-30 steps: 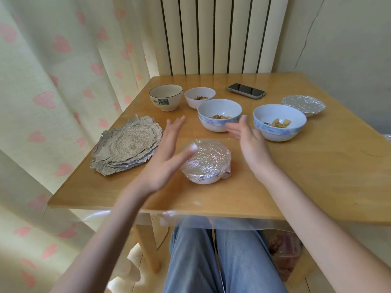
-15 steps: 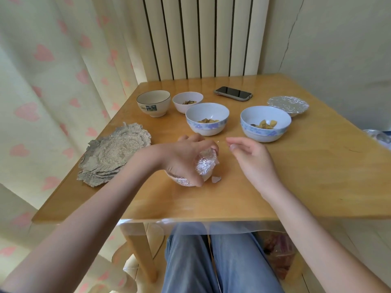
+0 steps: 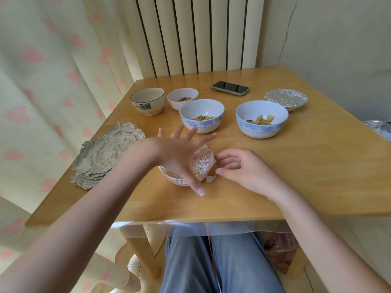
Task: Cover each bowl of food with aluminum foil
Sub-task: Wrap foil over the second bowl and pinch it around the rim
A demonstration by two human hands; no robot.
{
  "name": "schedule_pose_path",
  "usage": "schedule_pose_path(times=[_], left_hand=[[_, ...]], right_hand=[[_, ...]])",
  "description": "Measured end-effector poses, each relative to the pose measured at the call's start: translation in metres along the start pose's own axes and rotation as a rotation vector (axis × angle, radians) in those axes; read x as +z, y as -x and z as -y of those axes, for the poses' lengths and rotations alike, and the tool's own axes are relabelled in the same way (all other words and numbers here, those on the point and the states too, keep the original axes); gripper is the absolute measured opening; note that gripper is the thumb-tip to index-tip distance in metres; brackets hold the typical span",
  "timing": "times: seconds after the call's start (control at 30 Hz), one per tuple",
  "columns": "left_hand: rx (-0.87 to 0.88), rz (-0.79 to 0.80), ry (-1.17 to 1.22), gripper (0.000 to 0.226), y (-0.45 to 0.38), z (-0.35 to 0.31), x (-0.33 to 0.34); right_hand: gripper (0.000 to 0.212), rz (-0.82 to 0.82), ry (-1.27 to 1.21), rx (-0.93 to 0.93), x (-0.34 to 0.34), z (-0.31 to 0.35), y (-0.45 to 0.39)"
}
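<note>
With the left hand pressing splayed fingers on the foil-wrapped bowl and the right hand loosely curled beside it, gripping nothing, the foil is risking tearing.

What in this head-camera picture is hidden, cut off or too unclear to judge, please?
- Foil-wrapped bowl, head view: the left hand hides most of it; its contents are under foil.
- Cream bowl, head view: its inside is not visible from this angle.
- Far covered bowl, head view: foil hides the contents.
- Shiny thing, head view: cut off by the right edge.
</note>
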State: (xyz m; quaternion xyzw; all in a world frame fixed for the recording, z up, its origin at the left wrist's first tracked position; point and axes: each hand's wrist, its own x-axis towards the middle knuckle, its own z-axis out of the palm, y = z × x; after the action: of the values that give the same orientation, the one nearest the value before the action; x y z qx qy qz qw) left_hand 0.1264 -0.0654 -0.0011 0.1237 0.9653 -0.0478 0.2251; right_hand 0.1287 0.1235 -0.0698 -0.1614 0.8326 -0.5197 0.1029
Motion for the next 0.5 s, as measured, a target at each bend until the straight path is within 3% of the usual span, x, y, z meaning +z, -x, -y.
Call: schedule_pose_path(times=[0.1,0.3,0.4,0.5], left_hand=[[0.047,-0.042,0.030,0.134,0.007,0.005,-0.001],[0.100,-0.132,0.182,0.096,-0.002,0.006,0.013],[0.101,-0.135,0.183,0.093,-0.005,0.008,0.013],[0.102,-0.117,0.156,0.094,-0.007,0.006,0.012]], right_hand=[[0.038,0.062,0.052,-0.026,-0.003,0.004,-0.001],[0.034,0.159,0.036,-0.048,-0.015,0.012,-0.003],[0.046,0.138,0.069,-0.049,-0.016,0.013,-0.005],[0.034,0.079,0.131,-0.089,-0.014,0.013,-0.007]])
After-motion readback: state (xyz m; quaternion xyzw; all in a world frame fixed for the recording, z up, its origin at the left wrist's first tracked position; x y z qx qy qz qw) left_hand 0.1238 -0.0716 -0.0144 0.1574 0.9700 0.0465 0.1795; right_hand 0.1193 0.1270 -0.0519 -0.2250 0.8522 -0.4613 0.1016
